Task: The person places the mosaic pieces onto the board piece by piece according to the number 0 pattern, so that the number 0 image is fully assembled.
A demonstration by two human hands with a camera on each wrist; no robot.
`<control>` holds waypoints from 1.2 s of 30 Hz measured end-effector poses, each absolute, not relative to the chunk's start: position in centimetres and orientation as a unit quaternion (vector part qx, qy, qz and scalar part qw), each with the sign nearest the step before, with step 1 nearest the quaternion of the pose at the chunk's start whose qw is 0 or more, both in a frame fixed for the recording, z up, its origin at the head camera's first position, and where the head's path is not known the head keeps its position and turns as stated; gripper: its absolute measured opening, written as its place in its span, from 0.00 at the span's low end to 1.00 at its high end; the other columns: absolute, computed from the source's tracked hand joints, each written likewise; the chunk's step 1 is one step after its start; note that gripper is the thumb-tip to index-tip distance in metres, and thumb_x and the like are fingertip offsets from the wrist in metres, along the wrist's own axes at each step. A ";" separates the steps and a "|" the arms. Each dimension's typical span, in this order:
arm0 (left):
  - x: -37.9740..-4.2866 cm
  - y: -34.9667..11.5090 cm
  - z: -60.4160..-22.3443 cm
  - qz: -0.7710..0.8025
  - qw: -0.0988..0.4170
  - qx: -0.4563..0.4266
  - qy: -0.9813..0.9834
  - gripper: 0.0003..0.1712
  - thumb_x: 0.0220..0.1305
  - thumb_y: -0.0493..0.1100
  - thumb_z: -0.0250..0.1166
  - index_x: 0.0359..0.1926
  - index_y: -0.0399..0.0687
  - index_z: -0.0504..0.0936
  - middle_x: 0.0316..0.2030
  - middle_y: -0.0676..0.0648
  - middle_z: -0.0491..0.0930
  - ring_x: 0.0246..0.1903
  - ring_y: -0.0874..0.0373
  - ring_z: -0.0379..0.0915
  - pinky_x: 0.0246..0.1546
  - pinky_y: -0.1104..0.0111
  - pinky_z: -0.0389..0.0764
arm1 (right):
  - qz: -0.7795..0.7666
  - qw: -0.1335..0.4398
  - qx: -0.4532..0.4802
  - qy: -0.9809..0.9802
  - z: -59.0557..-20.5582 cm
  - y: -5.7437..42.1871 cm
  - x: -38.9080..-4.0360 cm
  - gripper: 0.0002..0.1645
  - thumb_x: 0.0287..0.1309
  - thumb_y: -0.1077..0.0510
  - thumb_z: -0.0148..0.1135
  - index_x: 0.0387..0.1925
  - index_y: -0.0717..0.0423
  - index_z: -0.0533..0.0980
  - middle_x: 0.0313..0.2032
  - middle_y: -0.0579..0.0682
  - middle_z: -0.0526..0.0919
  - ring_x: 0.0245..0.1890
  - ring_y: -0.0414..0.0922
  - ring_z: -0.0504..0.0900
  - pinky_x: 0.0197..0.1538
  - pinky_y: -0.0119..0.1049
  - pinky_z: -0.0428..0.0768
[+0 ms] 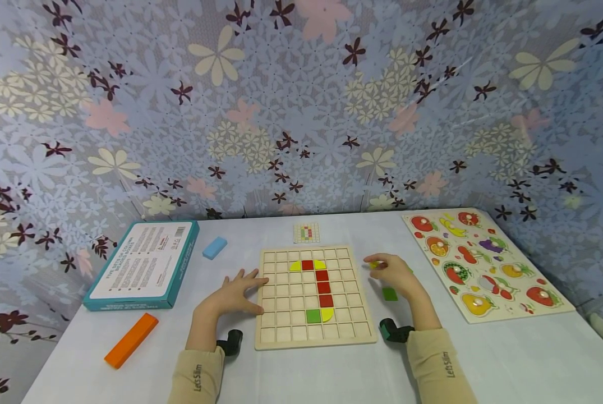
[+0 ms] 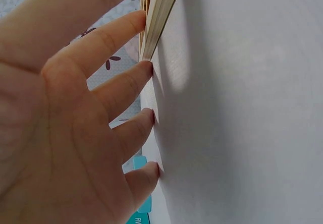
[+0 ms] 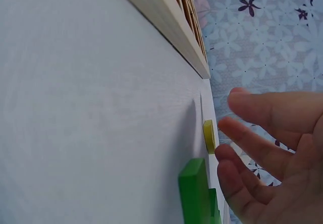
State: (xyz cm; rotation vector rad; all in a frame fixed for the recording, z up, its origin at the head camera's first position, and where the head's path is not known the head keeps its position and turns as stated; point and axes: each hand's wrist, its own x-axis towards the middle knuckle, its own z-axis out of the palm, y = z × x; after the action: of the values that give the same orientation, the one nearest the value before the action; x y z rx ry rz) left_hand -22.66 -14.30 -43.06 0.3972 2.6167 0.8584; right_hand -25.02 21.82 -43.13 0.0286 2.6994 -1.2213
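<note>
A wooden grid board (image 1: 281, 303) lies in the middle of the table. Red squares (image 1: 323, 288), yellow rounded pieces (image 1: 327, 315) and a green square (image 1: 313, 316) form a hooked line on it. My left hand (image 1: 233, 294) spreads its fingers at the board's left edge; in the left wrist view, thumb and index reach the rim. Right of the board, my right hand (image 1: 394, 275) hovers with loosely bent fingers over a yellow piece (image 3: 209, 137), nothing between thumb and fingers. A green block (image 3: 194, 188) lies nearer me, with more green beyond, partly hidden by the hand.
A small pattern card (image 1: 306, 233) lies behind the board. To the left are a teal box (image 1: 145, 258), a blue block (image 1: 215, 247) and an orange bar (image 1: 131, 340). A fruit puzzle board (image 1: 483, 264) lies at the right. Patterned fabric (image 1: 301, 112) hangs behind the table.
</note>
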 end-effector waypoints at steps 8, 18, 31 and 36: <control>-22.7 -14.3 -43.2 0.299 0.183 0.136 0.927 0.42 0.43 0.44 0.73 0.63 0.49 0.70 0.69 0.40 0.53 0.69 0.38 0.35 0.65 0.41 0.31 | -0.367 0.082 0.018 0.927 -43.2 21.6 -24.9 0.25 0.53 0.65 0.59 0.55 0.62 0.73 0.53 0.64 0.74 0.51 0.57 0.72 0.49 0.50 0.75; -22.9 -14.2 -43.1 0.299 0.184 0.133 0.927 0.42 0.43 0.44 0.73 0.63 0.49 0.70 0.69 0.40 0.53 0.69 0.38 0.35 0.65 0.41 0.30 | -0.313 0.064 0.029 0.947 -43.2 21.7 -25.1 0.19 0.44 0.73 0.60 0.43 0.66 0.79 0.43 0.63 0.79 0.43 0.56 0.75 0.48 0.50 0.75; -22.8 -14.3 -43.2 0.304 0.181 0.135 0.925 0.42 0.43 0.44 0.74 0.63 0.49 0.70 0.69 0.40 0.53 0.69 0.38 0.35 0.65 0.41 0.30 | -0.294 0.062 0.039 0.953 -42.7 22.0 -24.7 0.13 0.43 0.67 0.68 0.36 0.64 0.80 0.38 0.60 0.80 0.39 0.53 0.76 0.45 0.49 0.75; -22.8 -14.3 -43.2 0.303 0.180 0.137 0.926 0.42 0.43 0.44 0.74 0.62 0.49 0.70 0.69 0.40 0.53 0.69 0.38 0.35 0.65 0.41 0.31 | -0.305 0.056 0.043 0.950 -42.5 22.0 -24.5 0.11 0.44 0.66 0.68 0.34 0.63 0.80 0.33 0.56 0.80 0.34 0.50 0.75 0.40 0.44 0.75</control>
State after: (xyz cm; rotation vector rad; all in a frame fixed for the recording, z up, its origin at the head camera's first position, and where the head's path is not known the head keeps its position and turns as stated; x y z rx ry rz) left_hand -22.77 -14.30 -43.23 0.3885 2.6161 0.8559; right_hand -24.52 21.97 -42.55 0.1307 2.8819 -0.9242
